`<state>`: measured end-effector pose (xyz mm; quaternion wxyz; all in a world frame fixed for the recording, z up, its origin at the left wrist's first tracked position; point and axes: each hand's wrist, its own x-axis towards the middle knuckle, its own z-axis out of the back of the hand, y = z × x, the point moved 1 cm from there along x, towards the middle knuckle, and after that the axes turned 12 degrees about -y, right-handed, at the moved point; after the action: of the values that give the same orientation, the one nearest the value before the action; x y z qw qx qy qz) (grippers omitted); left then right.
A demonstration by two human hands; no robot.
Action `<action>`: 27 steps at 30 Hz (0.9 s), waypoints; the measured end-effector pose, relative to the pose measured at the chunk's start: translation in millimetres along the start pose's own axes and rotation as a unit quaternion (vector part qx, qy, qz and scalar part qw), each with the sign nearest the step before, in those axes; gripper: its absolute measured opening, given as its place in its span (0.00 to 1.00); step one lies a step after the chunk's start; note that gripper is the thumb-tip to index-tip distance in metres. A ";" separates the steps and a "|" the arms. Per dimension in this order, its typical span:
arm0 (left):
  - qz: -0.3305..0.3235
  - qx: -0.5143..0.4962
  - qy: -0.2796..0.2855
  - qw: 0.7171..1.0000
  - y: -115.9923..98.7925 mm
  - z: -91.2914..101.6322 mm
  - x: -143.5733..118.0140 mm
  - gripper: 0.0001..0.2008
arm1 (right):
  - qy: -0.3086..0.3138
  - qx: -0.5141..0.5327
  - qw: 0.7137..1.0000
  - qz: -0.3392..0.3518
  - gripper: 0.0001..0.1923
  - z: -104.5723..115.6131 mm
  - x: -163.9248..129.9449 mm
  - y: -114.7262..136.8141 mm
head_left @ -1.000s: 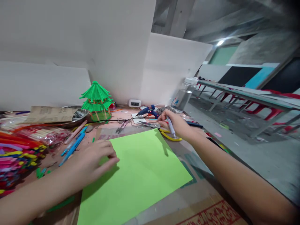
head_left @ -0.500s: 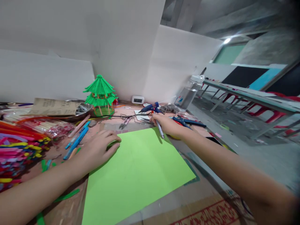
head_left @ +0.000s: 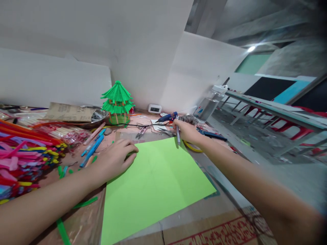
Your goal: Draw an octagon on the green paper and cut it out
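Note:
A light green sheet of paper (head_left: 155, 190) lies in front of me on cardboard. My left hand (head_left: 116, 158) rests on its upper left edge, palm down, fingers loosely bent and holding nothing. At the sheet's far right corner, my right hand (head_left: 187, 131) is closed around a slim silver-grey pen (head_left: 178, 137), one end of which hangs over the paper. Just beyond that hand lies a blue hot glue gun (head_left: 167, 117). Small scissors (head_left: 141, 132) are beyond the sheet's far edge. A green model pagoda (head_left: 118, 102) stands behind the left hand.
Bundles of coloured pipe cleaners (head_left: 22, 160) and blue pens (head_left: 93, 149) lie at the left. A metal bowl (head_left: 104, 117) sits near the pagoda. A small digital clock (head_left: 154, 109) and a water bottle (head_left: 211, 102) stand at the back, with pliers (head_left: 213, 134) at right.
The whole view has shifted, so the things on the table appear slightly further right. My left hand stays on the paper and my right hand still grips the pen, now held more upright.

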<state>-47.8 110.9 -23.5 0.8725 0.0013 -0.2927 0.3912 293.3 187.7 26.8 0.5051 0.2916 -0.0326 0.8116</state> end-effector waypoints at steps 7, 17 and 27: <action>-0.004 0.011 -0.002 1.000 -1.3 2.0 0.6 0.11 | -0.160 0.133 0.978 0.005 0.04 74.2 38.5 32.1; -0.016 0.022 -0.004 1.000 -3.4 2.2 2.8 0.10 | 0.238 0.295 0.920 0.102 0.10 30.0 -33.4 139.5; -0.140 0.008 0.018 0.990 -66.0 29.2 -12.7 0.17 | 0.063 0.350 0.928 -0.115 0.16 -3.6 -85.6 92.5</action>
<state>-24.2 49.7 9.2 0.9238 0.0425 -0.2706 0.2676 241.4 75.4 2.8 0.4622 0.4001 0.3189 0.7243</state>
